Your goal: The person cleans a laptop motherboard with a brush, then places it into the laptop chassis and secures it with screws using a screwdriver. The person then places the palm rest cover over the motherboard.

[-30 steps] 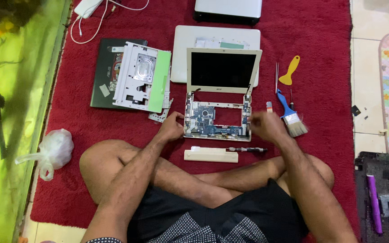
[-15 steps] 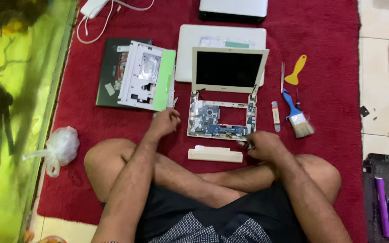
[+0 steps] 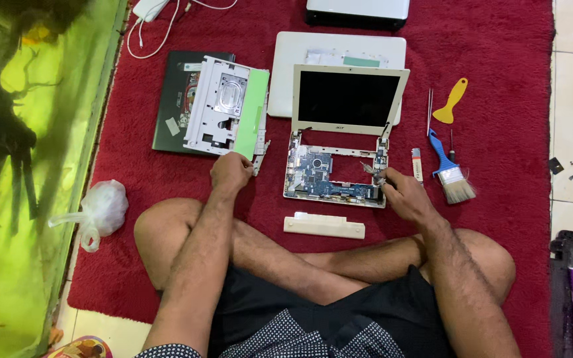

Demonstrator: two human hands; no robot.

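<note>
A small white laptop [image 3: 349, 99] lies open on the red carpet [image 3: 499, 53], its base stripped so the blue circuit board [image 3: 316, 174] shows. My right hand [image 3: 406, 195] is at the base's right edge, shut on a thin screwdriver [image 3: 370, 168] whose tip points at the board's right side. My left hand [image 3: 231, 174] rests as a closed fist on the carpet left of the laptop, just below the removed white keyboard panel [image 3: 223, 99] with its green sheet. A white battery bar [image 3: 324, 226] lies in front of the laptop, near my crossed legs.
A blue-handled brush [image 3: 450, 171], a yellow pry tool [image 3: 450, 101], tweezers [image 3: 429, 109] and a small white stick [image 3: 417, 164] lie to the right. A black laptop [image 3: 170, 99] sits under the panel. A knotted plastic bag [image 3: 101, 207] and an aquarium [image 3: 28, 166] are at the left.
My right hand took the screwdriver from beside the battery bar and brought it up over the board. My left hand drew back left, off the laptop base.
</note>
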